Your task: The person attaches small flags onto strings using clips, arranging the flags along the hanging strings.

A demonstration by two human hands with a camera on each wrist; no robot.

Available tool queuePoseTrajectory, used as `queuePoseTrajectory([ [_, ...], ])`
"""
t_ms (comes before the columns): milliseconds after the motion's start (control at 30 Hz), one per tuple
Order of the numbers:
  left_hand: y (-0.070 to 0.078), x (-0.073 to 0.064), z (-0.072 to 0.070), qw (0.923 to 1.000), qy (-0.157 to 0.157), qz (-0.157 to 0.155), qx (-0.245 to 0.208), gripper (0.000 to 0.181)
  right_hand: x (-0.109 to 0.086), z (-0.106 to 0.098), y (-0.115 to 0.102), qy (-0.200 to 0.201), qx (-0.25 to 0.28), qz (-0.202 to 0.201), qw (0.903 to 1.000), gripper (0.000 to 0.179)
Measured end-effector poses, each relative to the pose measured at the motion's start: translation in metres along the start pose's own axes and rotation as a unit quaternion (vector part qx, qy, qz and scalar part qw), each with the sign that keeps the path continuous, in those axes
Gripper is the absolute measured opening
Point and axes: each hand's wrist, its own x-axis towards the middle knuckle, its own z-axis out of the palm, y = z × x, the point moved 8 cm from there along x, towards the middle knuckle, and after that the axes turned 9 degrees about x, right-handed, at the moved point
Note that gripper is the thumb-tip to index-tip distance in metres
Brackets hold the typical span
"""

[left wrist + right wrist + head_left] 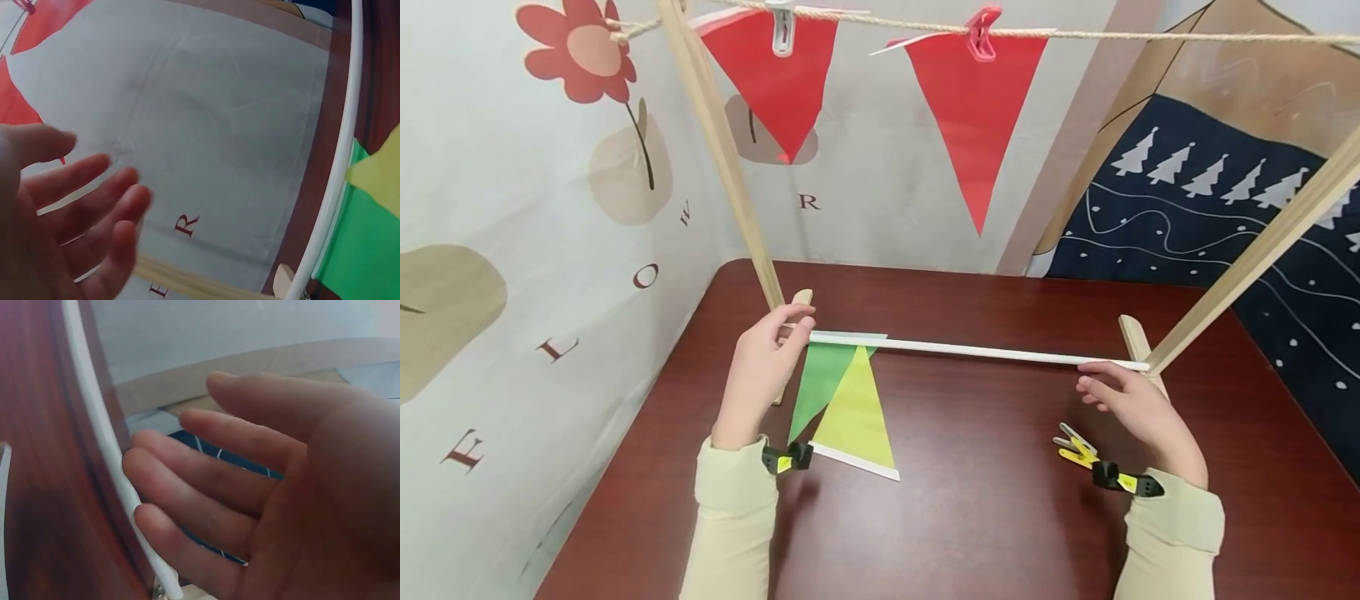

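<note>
In the head view my left hand (763,362) is beside the left end of a white rod (977,350). The left wrist view shows its fingers (103,194) loosely bent, with nothing between them. My right hand (1150,412) hovers near the rod's right end, fingers slightly curved and holding nothing. In the right wrist view its fingertips appear close to the rod (103,431); contact cannot be told. By the rod's left part are a green pennant (820,375) and a yellow pennant (857,417) overlapping it, its white-edged wide side toward me.
Wooden posts (726,167) stand left and right. A rope (1112,35) runs overhead, carrying two red pennants (977,117), with a white clothespin (783,32) and a red clothespin (982,35). Yellow and grey clothespins (1078,454) lie on the brown table (970,517) near my right wrist.
</note>
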Motion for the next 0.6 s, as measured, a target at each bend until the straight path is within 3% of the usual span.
queuePoseTrajectory([
  [100, 0.000, 0.000, 0.005, 0.9994, -0.023, 0.008, 0.023, 0.032, 0.002, 0.003, 0.008, -0.012, -0.013, 0.016, 0.9997, 0.048],
  [300, 0.001, 0.002, 0.006, 0.9994, -0.017, 0.013, 0.029, 0.031, 0.006, 0.006, 0.025, -0.017, -0.049, 0.043, 0.9977, 0.045],
  [600, -0.002, 0.001, 0.009, 0.9989, -0.039, 0.003, 0.026, 0.030, 0.006, 0.016, 0.034, -0.055, -0.041, 0.070, 0.9952, 0.049],
])
